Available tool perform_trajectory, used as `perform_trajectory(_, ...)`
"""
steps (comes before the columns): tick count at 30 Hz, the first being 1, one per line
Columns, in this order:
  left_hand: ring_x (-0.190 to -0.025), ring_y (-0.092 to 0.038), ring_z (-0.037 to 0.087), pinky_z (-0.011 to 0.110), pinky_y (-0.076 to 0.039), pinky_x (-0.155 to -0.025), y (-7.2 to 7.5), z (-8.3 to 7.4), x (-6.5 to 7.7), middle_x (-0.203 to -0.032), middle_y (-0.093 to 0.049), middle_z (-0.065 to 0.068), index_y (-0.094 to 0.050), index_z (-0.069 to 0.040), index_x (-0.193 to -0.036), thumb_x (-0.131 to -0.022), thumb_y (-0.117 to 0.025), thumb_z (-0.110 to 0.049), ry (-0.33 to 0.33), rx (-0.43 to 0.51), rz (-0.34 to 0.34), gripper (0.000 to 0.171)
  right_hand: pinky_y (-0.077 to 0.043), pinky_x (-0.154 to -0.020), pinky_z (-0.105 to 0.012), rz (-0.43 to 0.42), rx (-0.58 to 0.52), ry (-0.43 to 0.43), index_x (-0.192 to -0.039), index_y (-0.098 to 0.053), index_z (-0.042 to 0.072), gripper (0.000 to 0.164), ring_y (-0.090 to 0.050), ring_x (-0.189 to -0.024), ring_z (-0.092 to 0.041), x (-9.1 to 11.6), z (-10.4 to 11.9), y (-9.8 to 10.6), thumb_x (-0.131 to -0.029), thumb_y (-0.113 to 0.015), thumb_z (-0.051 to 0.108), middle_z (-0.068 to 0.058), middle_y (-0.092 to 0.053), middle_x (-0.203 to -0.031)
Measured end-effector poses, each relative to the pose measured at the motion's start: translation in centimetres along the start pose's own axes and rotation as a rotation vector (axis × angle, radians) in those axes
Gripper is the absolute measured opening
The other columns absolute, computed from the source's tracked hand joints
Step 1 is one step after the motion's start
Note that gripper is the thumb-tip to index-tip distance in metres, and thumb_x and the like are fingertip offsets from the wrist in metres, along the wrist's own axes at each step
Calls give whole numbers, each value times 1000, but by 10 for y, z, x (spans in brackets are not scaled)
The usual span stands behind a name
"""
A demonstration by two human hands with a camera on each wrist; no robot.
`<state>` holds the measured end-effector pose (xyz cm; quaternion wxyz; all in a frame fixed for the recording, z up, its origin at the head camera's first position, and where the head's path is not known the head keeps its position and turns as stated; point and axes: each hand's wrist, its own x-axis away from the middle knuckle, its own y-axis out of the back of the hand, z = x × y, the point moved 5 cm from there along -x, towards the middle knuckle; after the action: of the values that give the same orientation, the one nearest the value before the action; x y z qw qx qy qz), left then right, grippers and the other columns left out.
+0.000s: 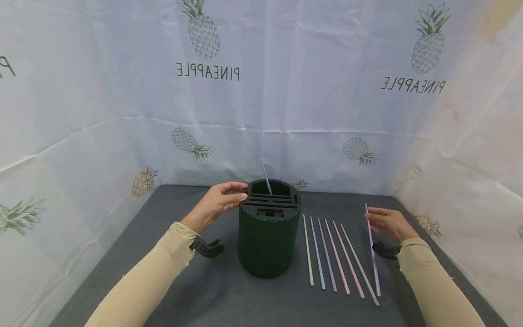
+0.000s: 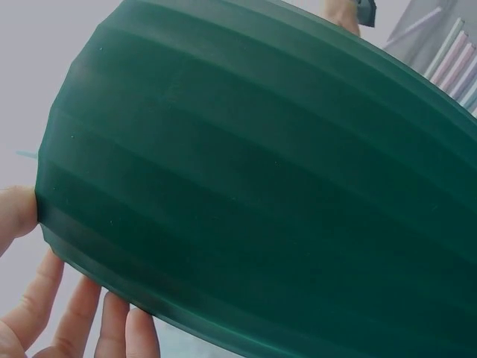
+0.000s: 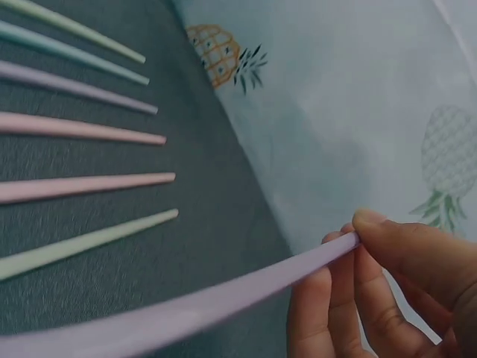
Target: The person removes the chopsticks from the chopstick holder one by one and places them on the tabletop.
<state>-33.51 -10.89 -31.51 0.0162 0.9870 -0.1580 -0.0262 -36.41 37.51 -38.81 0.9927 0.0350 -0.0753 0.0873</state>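
My left hand (image 1: 220, 200) rests its thumb and fairly straight fingers against the left rim of a dark green utensil holder (image 1: 267, 245) with a slotted black top. In the left wrist view the fingertips (image 2: 112, 328) touch the edge of the holder's ribbed wall (image 2: 253, 179). A bluish chopstick (image 1: 265, 175) leans in the rear compartment. At the right, my right hand (image 1: 386, 221) pinches a light purple chopstick (image 1: 372, 254) by its thin end; its thick end points toward me. In the right wrist view, thumb and fingers meet at the chopstick's tip (image 3: 339, 247).
Several pastel chopsticks (image 1: 330, 254) lie in a row on the dark grey table (image 1: 196, 281), between holder and right hand. White cloth (image 1: 294, 100) with pineapple prints hangs behind and at both sides. Each wrist wears a black strap (image 1: 208, 248).
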Motion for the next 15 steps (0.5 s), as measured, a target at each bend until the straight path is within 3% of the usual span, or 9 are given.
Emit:
perform_trajectory(2,-128,-49,29,45,-39,-111,0,0,0,-144,-44,13,-53,-4,-135,-92,-68,-15,0,2,1,47,-58,-73,-22,-7,52,-14,-95,-71,26,25,-67,-82,-2,-1,-5,2,-96,-59,5,14,-69,-87)
perform_trajectory(4,-129,-49,29,45,-39,-111,0,0,0,-144,-44,13,-53,-4,-135,-92,-67,-14,0,4,3,47,-58,-74,-23,-10,119,-22,-112,-69,11,20,-67,-84,-2,-1,-10,3,-95,-60,6,14,-69,-88)
perform_trajectory(8,-129,-48,30,45,-39,-111,0,0,0,-145,-43,13,-53,-4,-135,-92,-67,-14,1,7,3,47,-58,-73,-26,-28,240,-50,-134,-43,-18,51,-67,-86,-5,-4,-20,5,-94,-62,8,8,-70,-94)
perform_trajectory(15,-129,-49,30,46,-39,-111,0,0,0,-145,-43,13,-53,-4,-135,-91,-68,-14,2,5,1,47,-59,-69,-27,-45,311,-102,-133,-42,-19,52,-66,-81,-8,-8,-34,3,-92,-63,6,1,-72,-95)
